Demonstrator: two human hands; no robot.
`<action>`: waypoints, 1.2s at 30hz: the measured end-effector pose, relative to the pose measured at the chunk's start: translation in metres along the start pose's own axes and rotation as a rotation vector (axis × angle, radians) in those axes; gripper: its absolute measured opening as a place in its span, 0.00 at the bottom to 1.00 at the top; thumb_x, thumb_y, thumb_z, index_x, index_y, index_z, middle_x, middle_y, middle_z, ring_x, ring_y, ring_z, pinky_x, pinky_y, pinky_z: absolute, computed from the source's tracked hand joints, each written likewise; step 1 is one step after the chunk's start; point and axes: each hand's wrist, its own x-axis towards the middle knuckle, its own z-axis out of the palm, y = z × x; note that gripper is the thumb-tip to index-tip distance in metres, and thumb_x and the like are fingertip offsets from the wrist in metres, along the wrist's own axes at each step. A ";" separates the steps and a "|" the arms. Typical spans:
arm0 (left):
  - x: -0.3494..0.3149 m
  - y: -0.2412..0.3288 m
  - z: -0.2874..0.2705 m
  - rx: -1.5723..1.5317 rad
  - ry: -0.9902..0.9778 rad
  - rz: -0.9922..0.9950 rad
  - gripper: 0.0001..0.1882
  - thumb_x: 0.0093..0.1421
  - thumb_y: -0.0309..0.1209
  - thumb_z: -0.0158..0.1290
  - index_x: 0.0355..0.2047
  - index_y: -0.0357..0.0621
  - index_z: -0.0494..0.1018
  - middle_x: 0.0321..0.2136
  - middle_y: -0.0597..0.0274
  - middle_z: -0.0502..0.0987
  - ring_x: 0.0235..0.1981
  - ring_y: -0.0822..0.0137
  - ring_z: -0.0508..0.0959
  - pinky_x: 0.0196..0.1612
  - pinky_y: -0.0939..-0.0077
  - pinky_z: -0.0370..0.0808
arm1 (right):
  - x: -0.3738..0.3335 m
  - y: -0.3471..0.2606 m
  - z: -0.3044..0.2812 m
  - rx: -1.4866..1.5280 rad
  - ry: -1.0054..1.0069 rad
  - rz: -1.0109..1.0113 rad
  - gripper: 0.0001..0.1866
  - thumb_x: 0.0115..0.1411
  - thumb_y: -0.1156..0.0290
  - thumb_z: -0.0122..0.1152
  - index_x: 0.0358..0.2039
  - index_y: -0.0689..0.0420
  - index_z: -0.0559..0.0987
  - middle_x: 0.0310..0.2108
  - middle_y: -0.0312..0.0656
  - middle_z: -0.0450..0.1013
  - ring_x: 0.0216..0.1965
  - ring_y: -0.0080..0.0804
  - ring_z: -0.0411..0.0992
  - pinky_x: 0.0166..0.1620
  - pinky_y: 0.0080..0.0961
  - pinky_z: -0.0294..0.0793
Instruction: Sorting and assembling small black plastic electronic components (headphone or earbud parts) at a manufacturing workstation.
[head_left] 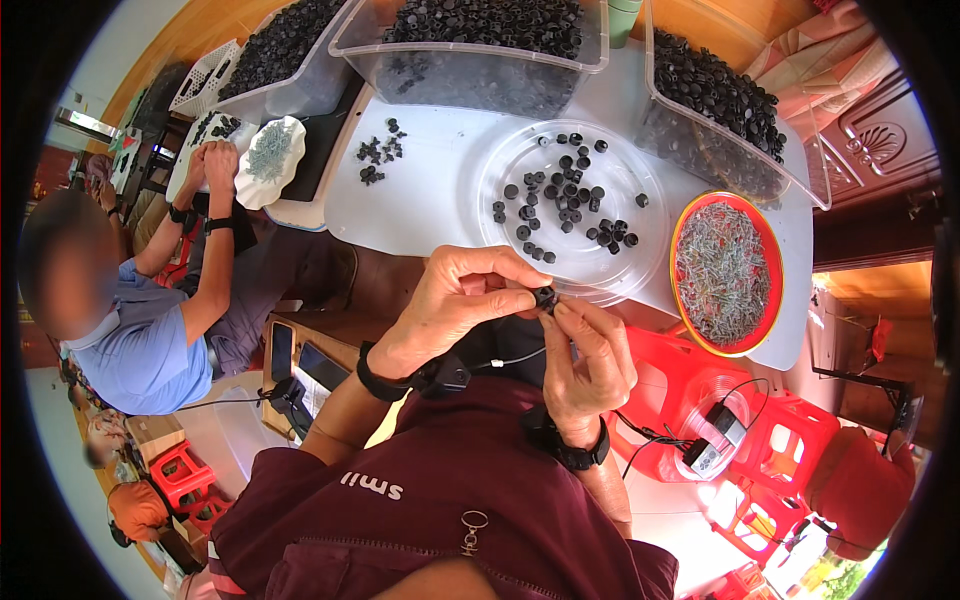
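Fingertip control is mattering most: a light, steady pinch is suiting so small a black part. The left hand is gripping it between thumb and forefinger; the right hand is pinching its lower right side. The part is sitting between both hands, appearing beside the worktop's near edge.

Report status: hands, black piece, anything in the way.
Left hand pinching small black piece. Right hand at it, grip unclear. Clear tray beyond; no obstruction seen.
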 end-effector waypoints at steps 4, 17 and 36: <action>0.002 -0.010 -0.001 0.033 0.014 0.122 0.09 0.53 0.14 0.50 0.35 0.33 0.76 0.34 0.53 0.76 0.18 0.80 0.73 0.12 0.93 0.64 | 0.001 -0.005 -0.001 -0.039 -0.002 -0.038 0.14 0.42 0.85 0.68 0.33 0.60 0.79 0.31 0.42 0.75 0.28 0.31 0.75 0.29 0.19 0.75; 0.003 0.011 0.000 0.165 -0.081 -0.003 0.10 0.53 0.14 0.53 0.35 0.33 0.77 0.33 0.58 0.76 0.35 0.71 0.77 0.41 0.81 0.75 | 0.001 -0.009 -0.004 -0.138 -0.041 -0.070 0.12 0.42 0.83 0.68 0.30 0.61 0.78 0.29 0.42 0.75 0.27 0.32 0.74 0.29 0.21 0.73; 0.007 -0.015 -0.011 0.101 0.015 -0.069 0.06 0.55 0.18 0.53 0.34 0.30 0.76 0.29 0.54 0.78 0.28 0.74 0.77 0.32 0.84 0.75 | 0.012 0.005 -0.005 0.041 -0.270 0.206 0.11 0.44 0.80 0.68 0.30 0.59 0.77 0.32 0.40 0.73 0.28 0.33 0.73 0.29 0.24 0.73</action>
